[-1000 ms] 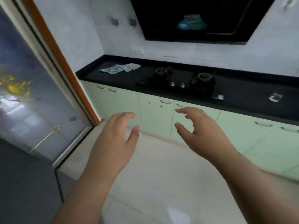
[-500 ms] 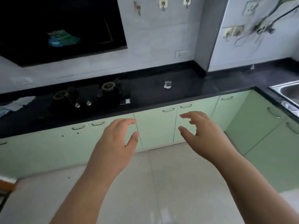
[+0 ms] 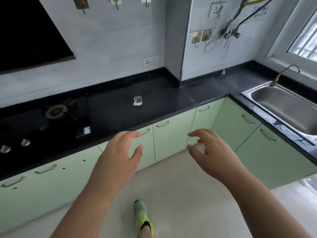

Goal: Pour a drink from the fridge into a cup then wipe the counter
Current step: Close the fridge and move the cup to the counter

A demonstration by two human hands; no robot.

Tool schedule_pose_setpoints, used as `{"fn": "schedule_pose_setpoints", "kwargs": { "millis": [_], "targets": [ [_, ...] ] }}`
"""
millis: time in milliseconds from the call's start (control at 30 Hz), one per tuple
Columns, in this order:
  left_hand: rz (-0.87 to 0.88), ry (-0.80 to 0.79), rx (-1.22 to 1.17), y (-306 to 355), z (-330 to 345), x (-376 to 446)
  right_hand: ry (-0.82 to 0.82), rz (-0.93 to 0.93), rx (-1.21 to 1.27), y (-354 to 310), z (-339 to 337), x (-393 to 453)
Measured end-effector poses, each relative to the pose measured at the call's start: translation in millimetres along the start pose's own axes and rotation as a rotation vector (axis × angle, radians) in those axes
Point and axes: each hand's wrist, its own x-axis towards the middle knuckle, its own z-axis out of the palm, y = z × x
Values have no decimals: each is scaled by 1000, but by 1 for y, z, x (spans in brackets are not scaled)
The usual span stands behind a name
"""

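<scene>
A small clear glass cup (image 3: 137, 101) stands upright on the black counter (image 3: 111, 114), right of the stove. My left hand (image 3: 118, 157) and my right hand (image 3: 214, 153) hover in front of me over the floor, below the counter's edge, both empty with fingers spread and slightly curled. Neither hand touches anything. No fridge, drink or cloth shows in this view.
A gas stove (image 3: 51, 117) sits on the counter's left part. A steel sink (image 3: 288, 107) with a tap is at the right. Pale green cabinet doors (image 3: 169, 138) run below the counter. My foot in a green shoe (image 3: 143, 217) is on the light floor.
The view has swung right and closer to the counter: the glass door and cloth are out of sight, the cup and sink have come in. Both hands keep the same open pose.
</scene>
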Motion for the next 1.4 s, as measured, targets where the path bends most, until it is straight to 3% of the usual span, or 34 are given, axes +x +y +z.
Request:
{"fn": "schedule_pose_setpoints", "kwargs": {
  "millis": [467,667,967,1167,1400],
  "targets": [
    [56,-56,-36,-103,4,245,84,63,-67,-60,27,228],
    [-8,-61,-6,-138,6,294,-28,9,-72,-75,61,303],
    [-241,-32,70,-160,26,366,-183,-162,-22,-74,92,453],
    [-450,-10,74,-160,51,410,-379,-277,-17,-73,112,557],
    [-663,-153,-29,-194,123,446,-676,-273,-100,-53,184,629]
  ]
}}
